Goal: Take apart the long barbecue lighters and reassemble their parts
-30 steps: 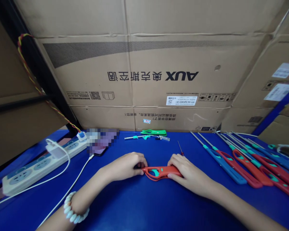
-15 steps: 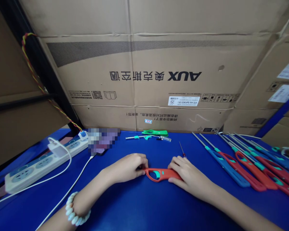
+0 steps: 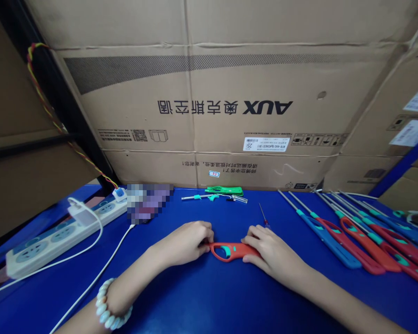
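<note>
An orange lighter handle [image 3: 238, 250] with a teal trigger lies level between my hands, just above or on the blue table [image 3: 209, 297]. My left hand [image 3: 191, 241] pinches its left end, and the fingertips hide that end. Wrapped round the right end of the handle is my right hand [image 3: 264, 248]. A screwdriver [image 3: 264, 217] lies just beyond my right hand. Farther back are a green handle shell [image 3: 226, 190] and a thin metal rod [image 3: 191, 198] with teal pieces and a clear part beside it.
Several long lighters [image 3: 348, 241] in blue, red and orange lie at the right. A white power strip [image 3: 52, 236] with a plugged-in charger and white cables [image 3: 111, 253] occupies the left, near a blurred purple object [image 3: 149, 206]. A large cardboard box [image 3: 209, 93] stands behind.
The view has shifted very slightly. Both hands keep their hold on the orange handle, with my right hand's fingers moved slightly left along it.
</note>
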`<state>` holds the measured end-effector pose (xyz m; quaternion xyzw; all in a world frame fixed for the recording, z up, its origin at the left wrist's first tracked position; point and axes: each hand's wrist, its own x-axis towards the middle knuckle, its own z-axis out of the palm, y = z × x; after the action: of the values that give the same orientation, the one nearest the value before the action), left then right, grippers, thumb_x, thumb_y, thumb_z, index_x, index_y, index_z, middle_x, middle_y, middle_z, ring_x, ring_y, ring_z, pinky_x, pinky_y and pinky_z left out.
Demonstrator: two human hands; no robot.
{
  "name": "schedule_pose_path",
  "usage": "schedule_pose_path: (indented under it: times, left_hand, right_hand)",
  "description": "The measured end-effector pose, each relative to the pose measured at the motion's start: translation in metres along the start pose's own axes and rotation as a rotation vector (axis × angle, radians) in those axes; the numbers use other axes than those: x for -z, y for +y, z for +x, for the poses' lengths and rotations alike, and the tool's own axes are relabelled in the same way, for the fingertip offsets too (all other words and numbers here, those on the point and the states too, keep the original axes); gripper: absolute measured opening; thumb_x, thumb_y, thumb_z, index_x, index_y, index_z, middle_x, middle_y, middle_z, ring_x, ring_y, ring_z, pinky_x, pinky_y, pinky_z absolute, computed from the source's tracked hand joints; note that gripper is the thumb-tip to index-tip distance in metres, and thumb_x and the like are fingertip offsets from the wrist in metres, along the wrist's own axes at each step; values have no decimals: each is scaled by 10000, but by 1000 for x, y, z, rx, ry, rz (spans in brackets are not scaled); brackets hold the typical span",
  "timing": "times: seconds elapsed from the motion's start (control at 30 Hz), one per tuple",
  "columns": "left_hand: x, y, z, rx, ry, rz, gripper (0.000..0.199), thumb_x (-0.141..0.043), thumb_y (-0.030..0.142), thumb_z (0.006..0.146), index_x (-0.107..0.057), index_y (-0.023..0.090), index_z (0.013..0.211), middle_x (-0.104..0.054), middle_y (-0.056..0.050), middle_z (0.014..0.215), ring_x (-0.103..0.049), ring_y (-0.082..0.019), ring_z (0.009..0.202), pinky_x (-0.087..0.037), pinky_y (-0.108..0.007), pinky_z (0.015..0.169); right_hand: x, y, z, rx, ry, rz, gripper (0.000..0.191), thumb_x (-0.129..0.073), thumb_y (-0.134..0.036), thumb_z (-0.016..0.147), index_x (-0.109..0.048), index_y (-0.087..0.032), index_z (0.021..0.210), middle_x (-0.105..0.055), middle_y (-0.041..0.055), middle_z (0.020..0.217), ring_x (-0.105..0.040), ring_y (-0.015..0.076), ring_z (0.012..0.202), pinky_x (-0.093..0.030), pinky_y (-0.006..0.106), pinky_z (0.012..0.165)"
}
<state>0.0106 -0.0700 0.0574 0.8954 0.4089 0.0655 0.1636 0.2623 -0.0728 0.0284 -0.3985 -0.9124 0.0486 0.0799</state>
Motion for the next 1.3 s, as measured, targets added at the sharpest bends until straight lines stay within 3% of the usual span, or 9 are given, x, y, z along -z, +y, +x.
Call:
schedule_pose_path:
  times: [0.23, 0.5, 0.63, 0.87, 1.13, 1.3]
  left_hand:
    - [-1, 3, 0, 62, -14, 27, 149, -558, 37, 783, -569, 179, 829, -621, -17, 876, -581, -176, 807, -403, -244, 679]
    - [10, 2, -3, 53, -135, -218, 111, -533, 160, 883, -636, 188, 913, -672, -9, 834, -604, -162, 771, -404, -235, 690]
    - [9, 2, -1, 32, -68, -148, 128, -536, 160, 888, -655, 184, 929, -686, -26, 877, -620, -177, 809, -410, -244, 701]
    - [4, 0, 0, -30, 108, -2, 134, -490, 242, 949, -615, 204, 979, -673, -27, 920, -610, -190, 816, -403, -279, 727]
    - [2, 4, 3, -64, 121, 66, 218, -452, 336, 979, -596, 180, 929, -666, -23, 866, -611, -182, 782, -366, -288, 739]
    - [9, 1, 2, -65, 133, 118, 216, -455, 333, 977, -601, 180, 931, -668, -26, 875, -618, -189, 811, -359, -302, 774]
  right_hand:
    - [0, -1, 1, -65, -41, 182, 205, -685, -311, 822, -545, -182, 899, -574, 51, 946, -531, 252, 912, -452, 390, 794]
    - [4, -3, 0, -90, -11, 282, 224, -714, -189, 787, -507, -195, 872, -547, 18, 938, -521, 208, 890, -432, 318, 765]
    - [5, 0, 0, -16, 19, 233, 79, -572, -270, 908, -547, -204, 872, -559, 34, 933, -541, 207, 880, -432, 298, 737]
    - [11, 3, 0, -85, 19, 130, 145, -472, -288, 957, -523, -217, 842, -640, 5, 764, -614, 195, 684, -373, 262, 592]
    - [14, 1, -2, -60, 36, 245, 212, -447, -329, 970, -511, -215, 804, -632, -6, 743, -621, 180, 676, -352, 240, 594]
    - [22, 6, -4, -54, -29, 282, 181, -468, -365, 958, -543, -225, 870, -650, -2, 775, -620, 187, 699, -368, 244, 610]
